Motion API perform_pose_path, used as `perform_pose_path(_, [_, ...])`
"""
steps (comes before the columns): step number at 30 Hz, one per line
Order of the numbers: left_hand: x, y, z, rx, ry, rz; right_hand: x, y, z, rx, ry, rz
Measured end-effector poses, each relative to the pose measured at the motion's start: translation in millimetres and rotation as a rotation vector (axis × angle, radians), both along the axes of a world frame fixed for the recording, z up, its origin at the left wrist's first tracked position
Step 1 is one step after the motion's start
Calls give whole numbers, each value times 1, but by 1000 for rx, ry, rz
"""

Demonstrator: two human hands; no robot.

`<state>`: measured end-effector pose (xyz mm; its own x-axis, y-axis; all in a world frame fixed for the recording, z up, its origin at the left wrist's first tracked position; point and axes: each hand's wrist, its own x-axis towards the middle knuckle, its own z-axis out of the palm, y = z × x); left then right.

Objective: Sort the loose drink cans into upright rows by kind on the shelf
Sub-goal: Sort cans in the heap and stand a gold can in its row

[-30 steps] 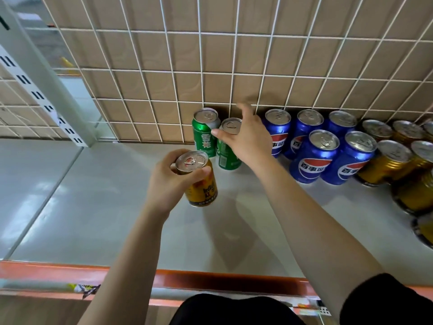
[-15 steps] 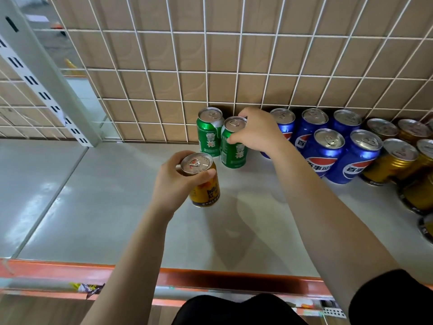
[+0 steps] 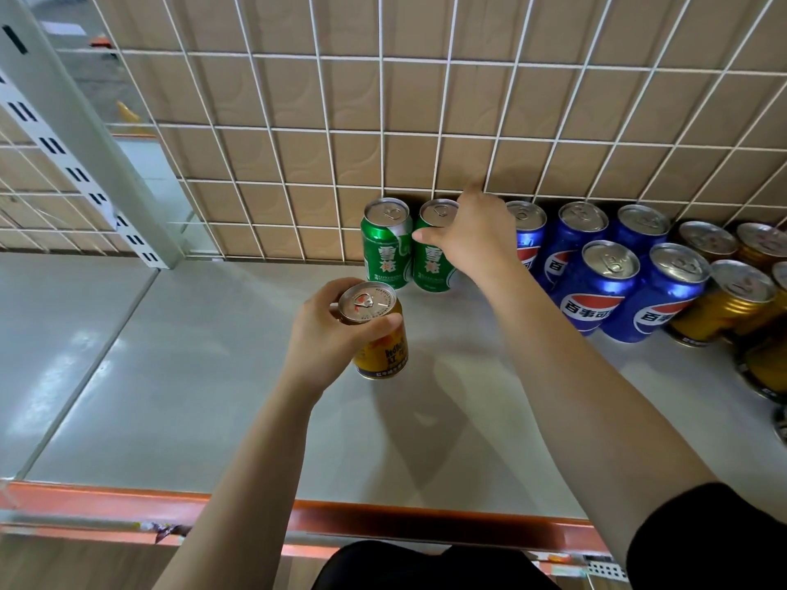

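My left hand point(image 3: 336, 330) grips a gold Red Bull can point(image 3: 377, 334) by its top, upright, its base near the grey shelf point(image 3: 191, 376). My right hand point(image 3: 472, 236) reaches to the back and holds a green can point(image 3: 432, 259), thumb on its side, fingers round its far side. Another green can point(image 3: 386, 244) stands upright just left of it, against the wire grid. Right of my hand several blue Pepsi cans point(image 3: 596, 287) stand in two rows. Gold cans point(image 3: 724, 304) crowd the far right.
A white wire grid point(image 3: 383, 121) over cardboard backs the shelf. A slotted white upright point(image 3: 64, 134) stands at the left rear. An orange rail point(image 3: 383, 517) edges the shelf front. More shelf board point(image 3: 64, 317) lies to the left.
My right hand has pushed the green can back toward the grid, beside the other green can. My left hand holds the gold can in about the same place.
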<state>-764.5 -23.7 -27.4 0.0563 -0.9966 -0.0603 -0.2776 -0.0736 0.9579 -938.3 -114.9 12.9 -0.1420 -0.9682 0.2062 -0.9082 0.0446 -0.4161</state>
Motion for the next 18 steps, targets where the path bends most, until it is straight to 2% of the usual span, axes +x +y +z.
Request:
perform_pose_path(6, [-10, -5, -3, 9, 15, -42, -4, 7, -5, -19, 14, 48])
perform_pose_path(10, [-19, -8, -4, 0, 4, -46, -12, 18, -9, 20, -125, 123])
perform_pose_path(18, [-33, -7, 4, 4, 122, -58, -34, 65, -9, 52, -236, 205])
